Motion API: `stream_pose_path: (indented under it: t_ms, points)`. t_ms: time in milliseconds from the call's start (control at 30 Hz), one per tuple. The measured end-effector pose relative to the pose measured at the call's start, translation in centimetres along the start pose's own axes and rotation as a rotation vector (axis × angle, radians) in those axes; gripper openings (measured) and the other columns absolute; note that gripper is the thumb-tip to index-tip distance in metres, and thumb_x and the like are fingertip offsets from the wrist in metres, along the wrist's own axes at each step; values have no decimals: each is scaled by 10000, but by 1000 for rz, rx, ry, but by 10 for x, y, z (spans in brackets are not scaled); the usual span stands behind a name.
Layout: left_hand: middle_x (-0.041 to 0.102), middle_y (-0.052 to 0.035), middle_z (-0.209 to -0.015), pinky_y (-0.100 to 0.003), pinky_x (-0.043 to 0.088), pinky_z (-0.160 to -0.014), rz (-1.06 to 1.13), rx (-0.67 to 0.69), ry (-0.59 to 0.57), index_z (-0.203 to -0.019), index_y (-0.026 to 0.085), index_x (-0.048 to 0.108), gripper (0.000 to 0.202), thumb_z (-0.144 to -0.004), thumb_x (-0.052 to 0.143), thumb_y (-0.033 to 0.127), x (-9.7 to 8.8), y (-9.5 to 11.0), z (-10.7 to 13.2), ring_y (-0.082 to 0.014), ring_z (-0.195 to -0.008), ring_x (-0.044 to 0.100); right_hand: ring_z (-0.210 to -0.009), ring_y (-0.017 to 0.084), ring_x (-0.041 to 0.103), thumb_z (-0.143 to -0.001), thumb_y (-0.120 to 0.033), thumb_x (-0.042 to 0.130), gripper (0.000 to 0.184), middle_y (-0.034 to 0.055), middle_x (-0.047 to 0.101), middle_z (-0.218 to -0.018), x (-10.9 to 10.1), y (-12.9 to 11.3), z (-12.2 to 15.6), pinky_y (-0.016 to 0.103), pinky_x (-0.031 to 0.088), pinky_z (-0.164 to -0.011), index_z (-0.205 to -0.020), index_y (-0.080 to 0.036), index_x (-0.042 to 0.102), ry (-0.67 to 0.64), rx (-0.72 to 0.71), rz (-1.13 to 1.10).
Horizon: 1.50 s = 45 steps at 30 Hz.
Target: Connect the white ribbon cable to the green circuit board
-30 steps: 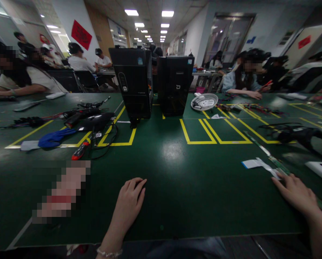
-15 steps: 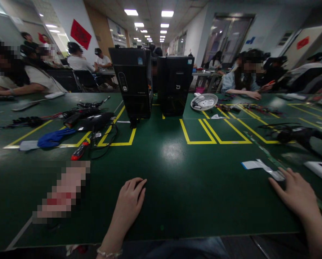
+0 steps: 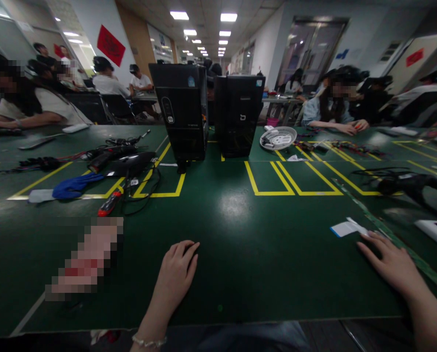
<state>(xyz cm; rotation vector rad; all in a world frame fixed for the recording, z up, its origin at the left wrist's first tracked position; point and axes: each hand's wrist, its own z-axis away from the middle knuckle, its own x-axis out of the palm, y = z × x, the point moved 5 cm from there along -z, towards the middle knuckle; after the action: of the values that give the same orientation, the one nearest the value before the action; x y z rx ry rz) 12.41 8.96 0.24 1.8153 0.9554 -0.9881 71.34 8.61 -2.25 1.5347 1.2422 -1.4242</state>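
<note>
My left hand (image 3: pixel 180 266) lies palm down on the green table (image 3: pixel 262 274), its fingers loosely extended and holding nothing. Farther right, my right hand (image 3: pixel 392 259) rests with its thumb spread away from its fingers. Its fingertips touch a white flat ribbon cable (image 3: pixel 345 228) with a blue end, and cover part of it. A long narrow green strip (image 3: pixel 398 241), like a thin circuit board, runs diagonally just beyond and right of that hand.
Two black computer towers (image 3: pixel 180 112) stand mid-table, with a white basket (image 3: pixel 279 138) beside them. At left lie a red-black screwdriver (image 3: pixel 109 204), a blue glove (image 3: pixel 75 186) and black cables (image 3: pixel 112 146). A white device (image 3: pixel 436 232) sits far right. Co-workers sit around the table.
My right hand has slid a little left over the ribbon cable, covering more of it and uncovering more of the green strip. The cable has shifted slightly towards me. My left hand stays put.
</note>
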Motion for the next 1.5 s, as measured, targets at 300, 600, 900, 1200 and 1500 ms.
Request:
stream_pose_path:
  t_ms: [300,600,900,1200,1500]
  points:
    - [590,-96,-1164,-455,496,-907,2,2,-5,-1237,193,608,325,-958,447,236,1,-1,0,-270,-1070,554,-1288,335,463,-840,-553,343,520,134,543,-1350,-3,-26,8,595,258,-1081,-1202,-240,545,44,-89,-94]
    - [595,-91,-1143,-458,493,-904,11,19,11,-1226,207,610,318,-954,446,226,-2,1,-1,-266,-1051,558,-1340,278,411,-885,-450,522,592,121,476,-1428,-12,-226,71,588,245,-1122,-1428,-249,400,-120,-733,-280]
    - [586,-95,-1151,-458,483,-913,-2,11,-6,-1225,183,605,316,-952,449,208,-1,2,-1,-269,-1066,541,-1417,282,260,-869,-441,583,620,60,381,-1503,-25,-344,128,593,113,-1155,-1449,-332,390,-456,-1070,-358]
    - [587,-83,-1150,-443,481,-915,0,10,0,-1227,210,607,317,-947,458,209,0,-1,-1,-263,-1066,542,-1433,255,224,-869,-393,579,567,42,364,-1513,-18,-362,129,555,97,-1169,-1412,-310,439,-458,-1045,-364]
    - [584,-96,-1147,-455,477,-911,-10,2,-24,-1235,177,605,323,-954,451,211,1,-1,-1,-267,-1065,538,-1451,218,171,-867,-344,569,676,17,368,-1518,-16,-359,125,522,35,-1187,-1488,-304,307,-448,-1018,-431]
